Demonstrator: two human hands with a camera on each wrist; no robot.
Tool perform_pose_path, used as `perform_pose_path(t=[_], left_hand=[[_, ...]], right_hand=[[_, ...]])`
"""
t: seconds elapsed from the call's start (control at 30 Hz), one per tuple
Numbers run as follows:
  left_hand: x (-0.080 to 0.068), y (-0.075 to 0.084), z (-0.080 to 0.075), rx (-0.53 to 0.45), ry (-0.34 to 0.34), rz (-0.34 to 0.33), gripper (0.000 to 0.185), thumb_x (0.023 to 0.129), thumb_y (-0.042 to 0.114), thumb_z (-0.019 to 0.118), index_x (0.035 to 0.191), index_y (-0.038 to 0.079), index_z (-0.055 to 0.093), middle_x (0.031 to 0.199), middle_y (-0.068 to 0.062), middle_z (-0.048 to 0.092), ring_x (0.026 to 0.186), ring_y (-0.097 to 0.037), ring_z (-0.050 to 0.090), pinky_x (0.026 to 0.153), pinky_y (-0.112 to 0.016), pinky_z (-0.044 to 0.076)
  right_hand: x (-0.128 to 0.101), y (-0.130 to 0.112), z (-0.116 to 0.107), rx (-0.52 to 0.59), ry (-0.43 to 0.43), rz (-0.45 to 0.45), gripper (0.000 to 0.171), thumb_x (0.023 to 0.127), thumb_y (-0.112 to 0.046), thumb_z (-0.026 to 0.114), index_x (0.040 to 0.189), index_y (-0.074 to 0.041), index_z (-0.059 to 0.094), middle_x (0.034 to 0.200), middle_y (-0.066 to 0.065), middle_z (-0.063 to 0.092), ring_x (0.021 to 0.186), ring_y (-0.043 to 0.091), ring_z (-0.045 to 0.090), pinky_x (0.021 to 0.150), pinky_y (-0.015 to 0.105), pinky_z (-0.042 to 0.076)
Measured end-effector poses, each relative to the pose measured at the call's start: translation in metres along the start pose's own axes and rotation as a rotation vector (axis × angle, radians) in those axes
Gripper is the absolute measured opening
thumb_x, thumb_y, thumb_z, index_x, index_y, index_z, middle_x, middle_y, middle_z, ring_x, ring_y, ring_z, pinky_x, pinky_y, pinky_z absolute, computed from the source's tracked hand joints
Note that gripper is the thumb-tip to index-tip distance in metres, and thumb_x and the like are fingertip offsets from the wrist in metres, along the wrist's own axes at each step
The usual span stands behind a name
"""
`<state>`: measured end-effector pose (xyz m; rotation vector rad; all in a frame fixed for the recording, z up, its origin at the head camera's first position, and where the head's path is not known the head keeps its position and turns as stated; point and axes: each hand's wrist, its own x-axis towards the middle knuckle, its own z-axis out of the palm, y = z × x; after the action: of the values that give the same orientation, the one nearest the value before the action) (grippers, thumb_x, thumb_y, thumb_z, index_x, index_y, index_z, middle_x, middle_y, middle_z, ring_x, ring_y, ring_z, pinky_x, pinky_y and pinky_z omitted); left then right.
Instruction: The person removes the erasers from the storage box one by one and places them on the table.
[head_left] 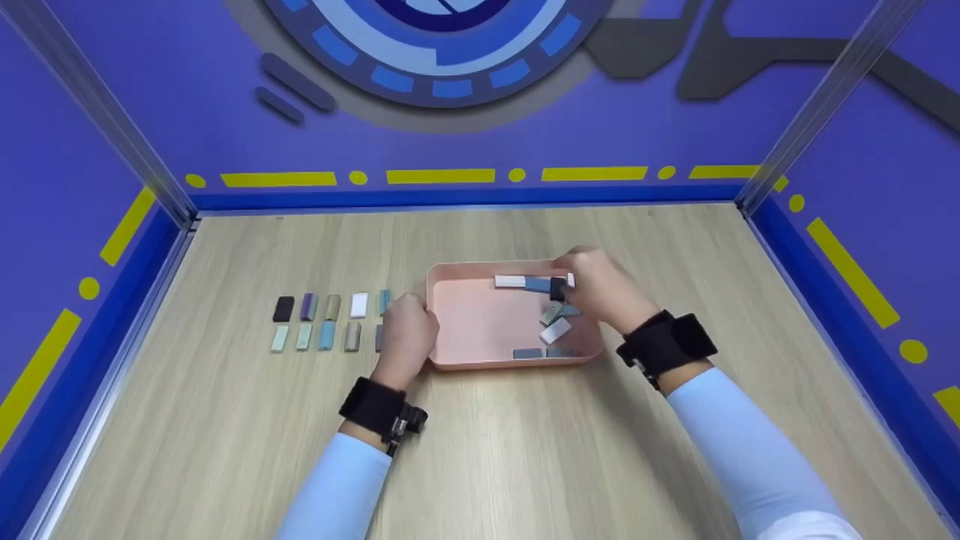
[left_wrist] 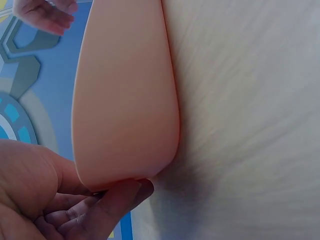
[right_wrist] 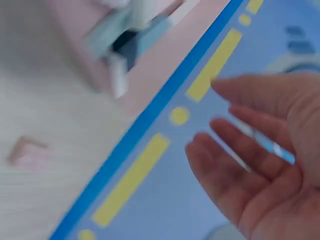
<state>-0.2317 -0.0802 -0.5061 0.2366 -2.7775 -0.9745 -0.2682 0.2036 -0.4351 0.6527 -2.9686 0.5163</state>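
Looks to be midway through clearing small blocks out of the pink tray (head_left: 480,322) and lining them up on the counter (head_left: 225,420). Steadies the tray with the left hand (head_left: 405,334), fingers (left_wrist: 115,200) curled under its near-left corner and gripping the rim. Reaches with the right hand (head_left: 600,289) over the tray's far right corner, right at a dark block (head_left: 557,289). Shows fingers (right_wrist: 235,165) loosely apart and blurred in the wrist view, so cannot tell whether pinching that block or merely touching it. Leaves several pieces in the tray, among them a white block (head_left: 510,281) and a blue block (head_left: 537,284) along the far wall, a pale block (head_left: 556,330) tilted near the middle right and a grey-blue block (head_left: 527,353) by the near wall. Already has two rows (head_left: 319,322) laid out just left of the tray, starting with a black block (head_left: 283,308) at the far left. Next calls, by my reading, for a firm pinch on the dark block, a lift clear of the rim, and a carry across past the left hand to the rows' right end. Works on a pale wood-grain counter, boxed in by purple walls (head_left: 862,135) with yellow dashes and dots, a blue band along the base, metal posts (head_left: 97,105) at the corners and a round blue emblem (head_left: 442,45) on the back wall.
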Motion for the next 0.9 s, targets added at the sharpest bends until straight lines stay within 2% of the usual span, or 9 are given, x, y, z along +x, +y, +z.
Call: perform_pose_path(t=[0.17, 0.3, 0.47, 0.67, 0.8, 0.9], left_hand=[[0.000, 0.000, 0.000, 0.000, -0.005, -0.011, 0.028, 0.081, 0.003, 0.050, 0.054, 0.011, 0.052, 0.063, -0.005, 0.060, 0.059, -0.016, 0.050, 0.047, -0.030, 0.038], [0.000, 0.000, 0.000, -0.001, -0.018, -0.025, 0.028, 0.082, 0.004, 0.050, 0.055, 0.011, 0.053, 0.062, -0.004, 0.059, 0.058, -0.016, 0.051, 0.045, -0.030, 0.037], [0.000, 0.002, -0.001, -0.006, -0.023, -0.025, 0.028, 0.082, 0.003, 0.049, 0.056, 0.010, 0.054, 0.063, -0.005, 0.060, 0.057, -0.017, 0.051, 0.044, -0.030, 0.037], [0.001, 0.004, -0.002, -0.024, -0.020, -0.014, 0.030, 0.082, 0.002, 0.049, 0.053, 0.011, 0.052, 0.061, -0.006, 0.060, 0.056, -0.018, 0.053, 0.043, -0.029, 0.038], [0.000, 0.003, -0.002, -0.010, -0.021, -0.024, 0.030, 0.082, 0.003, 0.048, 0.053, 0.011, 0.051, 0.061, -0.005, 0.059, 0.057, -0.017, 0.052, 0.042, -0.030, 0.037], [0.000, 0.001, 0.000, -0.008, -0.037, -0.040, 0.028, 0.084, 0.004, 0.047, 0.057, 0.010, 0.054, 0.062, -0.004, 0.059, 0.056, -0.016, 0.051, 0.042, -0.029, 0.036]], right_hand=[[0.007, -0.020, 0.018, -0.107, -0.178, -0.123, 0.043, 0.073, 0.010, 0.061, 0.110, -0.010, 0.068, 0.112, 0.008, 0.067, 0.099, 0.018, 0.062, 0.080, 0.033, 0.053], [0.006, -0.019, 0.034, -0.213, -0.235, -0.174, 0.044, 0.071, 0.015, 0.060, 0.105, -0.011, 0.071, 0.103, 0.005, 0.071, 0.091, 0.016, 0.064, 0.076, 0.032, 0.054], [0.001, -0.014, 0.047, -0.316, -0.219, -0.228, 0.033, 0.074, 0.011, 0.062, 0.093, -0.013, 0.073, 0.091, 0.000, 0.072, 0.084, 0.016, 0.064, 0.076, 0.031, 0.053], [0.002, -0.012, 0.054, -0.398, -0.165, -0.266, 0.023, 0.075, 0.006, 0.066, 0.086, -0.012, 0.074, 0.083, 0.002, 0.071, 0.077, 0.018, 0.064, 0.073, 0.032, 0.054], [0.003, -0.011, 0.055, -0.394, -0.157, -0.288, 0.018, 0.076, 0.005, 0.066, 0.082, -0.011, 0.073, 0.078, 0.001, 0.070, 0.071, 0.017, 0.062, 0.070, 0.031, 0.054], [0.004, -0.009, 0.054, -0.349, -0.143, -0.303, 0.018, 0.077, 0.005, 0.064, 0.078, -0.011, 0.072, 0.075, 0.000, 0.070, 0.070, 0.017, 0.062, 0.068, 0.031, 0.054]])
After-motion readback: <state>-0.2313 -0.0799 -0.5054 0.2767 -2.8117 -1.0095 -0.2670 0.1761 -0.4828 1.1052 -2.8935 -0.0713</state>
